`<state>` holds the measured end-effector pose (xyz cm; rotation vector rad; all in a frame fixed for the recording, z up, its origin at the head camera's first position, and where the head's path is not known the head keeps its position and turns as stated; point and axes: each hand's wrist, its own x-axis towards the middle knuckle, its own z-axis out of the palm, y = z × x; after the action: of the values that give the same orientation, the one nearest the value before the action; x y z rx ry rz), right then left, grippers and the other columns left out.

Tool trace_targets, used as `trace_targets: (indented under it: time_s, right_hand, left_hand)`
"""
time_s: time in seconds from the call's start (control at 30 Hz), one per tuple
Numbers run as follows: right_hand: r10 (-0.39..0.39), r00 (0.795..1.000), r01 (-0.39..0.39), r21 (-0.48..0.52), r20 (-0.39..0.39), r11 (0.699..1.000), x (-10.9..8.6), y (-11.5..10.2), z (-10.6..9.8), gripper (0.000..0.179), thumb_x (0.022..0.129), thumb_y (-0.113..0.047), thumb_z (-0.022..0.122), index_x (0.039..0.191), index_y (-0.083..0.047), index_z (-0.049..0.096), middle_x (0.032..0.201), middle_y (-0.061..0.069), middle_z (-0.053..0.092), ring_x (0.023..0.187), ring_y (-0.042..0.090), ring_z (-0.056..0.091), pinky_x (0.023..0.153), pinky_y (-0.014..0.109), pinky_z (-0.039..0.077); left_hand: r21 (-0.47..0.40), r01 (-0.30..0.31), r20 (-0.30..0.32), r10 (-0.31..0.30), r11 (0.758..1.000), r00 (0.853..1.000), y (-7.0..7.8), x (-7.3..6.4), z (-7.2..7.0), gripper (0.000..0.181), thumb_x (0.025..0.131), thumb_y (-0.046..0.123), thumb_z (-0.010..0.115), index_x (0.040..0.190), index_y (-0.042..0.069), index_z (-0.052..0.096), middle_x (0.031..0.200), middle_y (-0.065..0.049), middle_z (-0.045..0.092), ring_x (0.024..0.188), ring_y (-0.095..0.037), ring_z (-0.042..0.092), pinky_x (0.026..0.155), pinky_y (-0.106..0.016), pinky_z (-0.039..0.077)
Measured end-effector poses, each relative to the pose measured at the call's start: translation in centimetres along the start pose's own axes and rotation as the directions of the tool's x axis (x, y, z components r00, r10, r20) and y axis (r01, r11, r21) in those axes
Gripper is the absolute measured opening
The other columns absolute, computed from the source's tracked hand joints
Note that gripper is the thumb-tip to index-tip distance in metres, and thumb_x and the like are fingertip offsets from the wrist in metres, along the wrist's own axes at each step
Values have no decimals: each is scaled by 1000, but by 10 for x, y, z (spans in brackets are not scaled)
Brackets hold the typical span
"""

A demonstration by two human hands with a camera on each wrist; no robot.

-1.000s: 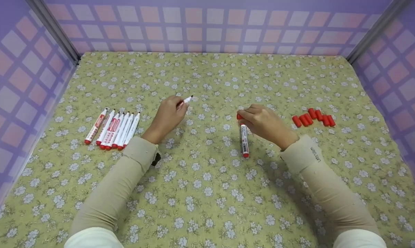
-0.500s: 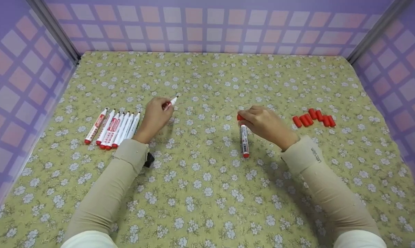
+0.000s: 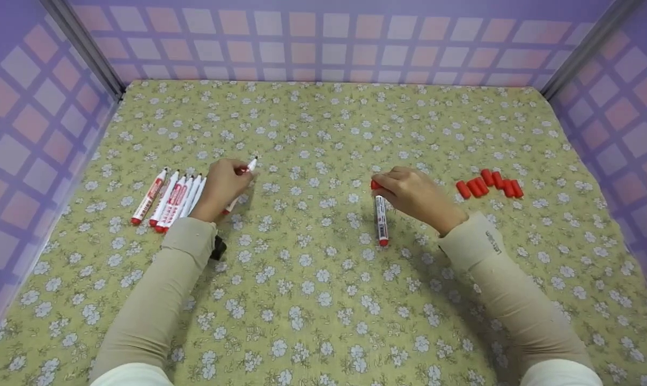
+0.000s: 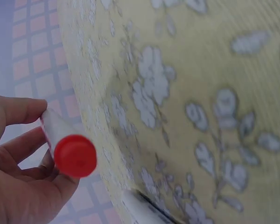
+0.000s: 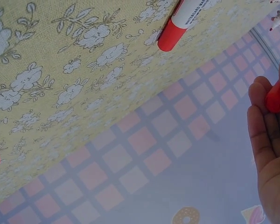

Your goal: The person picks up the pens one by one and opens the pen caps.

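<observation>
My left hand pinches an uncapped whiteboard marker, dark tip pointing up and away. In the left wrist view the marker's red tail end faces the camera, held above the cloth between thumb and fingers. A red marker cap is pinched in my right hand. Just below that hand lies another whiteboard marker on the cloth; the fingers hide its far end in the head view. Several uncapped markers lie side by side just left of my left hand, partly covered by it.
Several loose red caps lie in a cluster to the right of my right hand. A flowered cloth covers the table. Purple checked panels stand along the back and both sides.
My left hand has moved left and nearer with its marker, up to the row of markers, and the marker has turned steeper. My right hand with the cap has barely moved.
</observation>
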<state>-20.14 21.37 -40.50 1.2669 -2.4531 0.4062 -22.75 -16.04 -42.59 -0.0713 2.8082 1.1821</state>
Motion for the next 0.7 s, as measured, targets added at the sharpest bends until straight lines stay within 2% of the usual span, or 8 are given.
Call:
trace_targets:
  time_s: [0.1, 0.23, 0.4, 0.57, 0.7]
  right_hand:
    - [8, 1000, -8, 1, 14, 1000, -1, 0, -1, 20, 88, -11, 69, 104, 1, 71, 91, 13, 74, 76, 24, 68, 67, 34, 57]
    - [16, 999, -16, 11, 27, 1000, -1, 0, -1, 21, 89, -12, 68, 104, 1, 71, 91, 14, 74, 76, 24, 68, 67, 35, 56]
    - [13, 999, -13, 11, 40, 1000, -1, 0, -1, 20, 89, -12, 68, 103, 2, 71, 90, 14, 74, 74, 24, 69, 67, 34, 57]
    - [6, 999, -6, 9, 34, 1000, -1, -1, -1, 19, 89, -12, 68, 102, 2, 72, 87, 13, 73, 73, 23, 68, 66, 34, 56]
    - [-1, 999, 0, 16, 32, 1000, -1, -1, -1, 19, 89, -11, 68, 102, 2, 72, 87, 13, 73, 73, 23, 68, 66, 34, 56]
  left_hand:
    - [16, 34, 18, -34, 999, 999, -5, 0, -5, 38, 96, 20, 55, 127, 0, 61, 116, -20, 64, 80, -19, 58, 65, -29, 46]
    - [52, 40, 32, -41, 998, 999, -11, -1, -10, 37, 95, 19, 56, 125, -1, 62, 118, -22, 64, 76, -18, 56, 68, -32, 45]
    - [99, 25, 10, -26, 995, 1000, -17, -1, -13, 29, 93, 15, 57, 113, -4, 67, 103, -23, 67, 64, -16, 46, 62, -32, 40]
    - [113, 55, 15, -57, 992, 998, -20, -2, -17, 31, 93, 15, 58, 114, -7, 63, 108, -26, 63, 76, -23, 56, 69, -36, 48]
    - [121, 100, 21, -103, 988, 994, -23, -3, -21, 35, 93, 17, 58, 118, -8, 58, 115, -27, 60, 82, -26, 55, 73, -39, 47]
